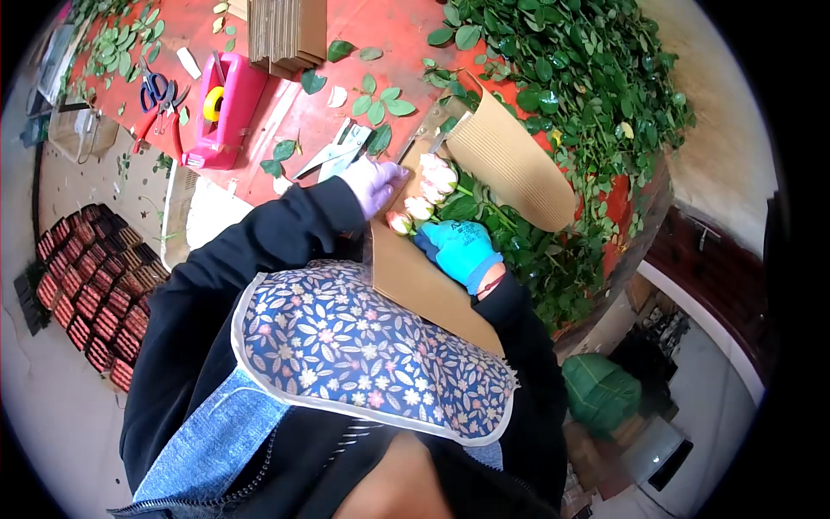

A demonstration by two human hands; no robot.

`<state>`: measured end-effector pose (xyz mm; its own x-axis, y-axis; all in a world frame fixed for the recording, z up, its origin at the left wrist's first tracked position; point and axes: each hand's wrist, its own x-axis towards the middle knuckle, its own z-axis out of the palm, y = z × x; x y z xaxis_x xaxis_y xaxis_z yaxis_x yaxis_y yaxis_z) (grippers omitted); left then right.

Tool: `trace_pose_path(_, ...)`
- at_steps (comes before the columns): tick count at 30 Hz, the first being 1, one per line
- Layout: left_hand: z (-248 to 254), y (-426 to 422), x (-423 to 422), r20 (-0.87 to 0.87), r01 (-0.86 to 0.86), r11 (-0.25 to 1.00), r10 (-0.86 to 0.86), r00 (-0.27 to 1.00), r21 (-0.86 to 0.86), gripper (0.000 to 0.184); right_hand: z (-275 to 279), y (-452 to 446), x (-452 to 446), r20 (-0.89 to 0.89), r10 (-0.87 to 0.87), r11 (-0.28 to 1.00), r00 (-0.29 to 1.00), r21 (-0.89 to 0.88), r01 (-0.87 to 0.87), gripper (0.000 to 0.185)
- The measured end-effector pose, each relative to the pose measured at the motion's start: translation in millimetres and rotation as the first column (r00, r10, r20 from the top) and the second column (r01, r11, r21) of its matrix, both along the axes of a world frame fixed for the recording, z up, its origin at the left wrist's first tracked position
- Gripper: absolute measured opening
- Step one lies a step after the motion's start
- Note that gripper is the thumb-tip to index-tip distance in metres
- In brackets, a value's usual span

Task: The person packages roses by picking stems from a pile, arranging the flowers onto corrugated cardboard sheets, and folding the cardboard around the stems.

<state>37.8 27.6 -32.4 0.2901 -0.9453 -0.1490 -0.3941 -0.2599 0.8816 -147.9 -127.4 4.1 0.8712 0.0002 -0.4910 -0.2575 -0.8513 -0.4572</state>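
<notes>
Several pale pink roses (439, 176) lie heads toward me on a sheet of corrugated cardboard (424, 281), their leafy stems reaching off to the right. My right hand (458, 251), in a blue glove, is closed around the roses' stems just below the heads. In a thin lilac glove, my left hand (372, 183) is beside the rose heads, at the cardboard's left part. Its fingers are curled together, and whatever they pinch is hidden. The cardboard's upper flap (510, 160) curves up behind the roses.
A pink tape dispenser (229, 108), red-handled pruners (160, 121) and a white-handled cutting tool (339, 151) lie on the red table (285, 104). Behind is a cardboard stack (288, 35). A large heap of leafy stems (571, 69) covers the right side.
</notes>
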Motion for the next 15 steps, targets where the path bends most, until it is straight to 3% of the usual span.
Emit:
trace_pose_path(2,-15.7,-4.8,-16.1,-0.361,-0.176,0.984,0.156,0.92,-0.024,0.034,4.7,-0.3,2.1,0.001,-0.004,1.0,1.0,0.009,0.004,0.022)
trace_pose_path(4,-14.4,-7.9,-16.8,-0.24,-0.044,0.993,0.07,0.968,0.11,0.037,3.9,-0.9,1.8,0.012,-0.019,0.999,1.0,0.041,0.019,0.023)
trace_pose_path(5,-10.9,-8.2,-18.7,-0.295,-0.078,0.987,0.117,0.948,0.14,0.04,3.1,-0.1,1.1,0.012,-0.024,0.999,1.0,0.047,0.024,0.023)
trace_pose_path(6,-13.7,-6.9,-19.0,-0.294,-0.074,0.987,0.114,0.949,0.144,0.04,2.6,-0.6,0.6,0.007,-0.024,0.999,1.0,0.045,0.024,0.023)
trace_pose_path(8,-22.6,-5.8,-19.0,-0.117,-0.045,0.998,0.05,0.992,0.048,0.041,2.4,-2.2,1.0,0.002,-0.023,0.999,1.0,0.041,0.023,0.023)
trace_pose_path(11,-12.6,-10.9,-16.9,-0.089,-0.025,0.997,0.031,0.996,0.071,0.043,1.5,-3.7,-0.4,0.011,-0.02,0.999,1.0,0.051,0.019,0.022)
trace_pose_path(14,-16.7,-9.7,-12.8,-0.243,-0.03,0.998,0.04,0.969,0.047,0.045,1.1,-5.6,-1.4,-0.006,0.008,0.998,1.0,0.062,-0.007,0.019)
trace_pose_path(15,-16.8,-5.7,-13.0,-0.251,-0.08,0.996,0.069,0.965,-0.035,0.041,3.2,-4.5,0.2,-0.003,0.05,0.999,0.999,0.019,-0.05,0.016)
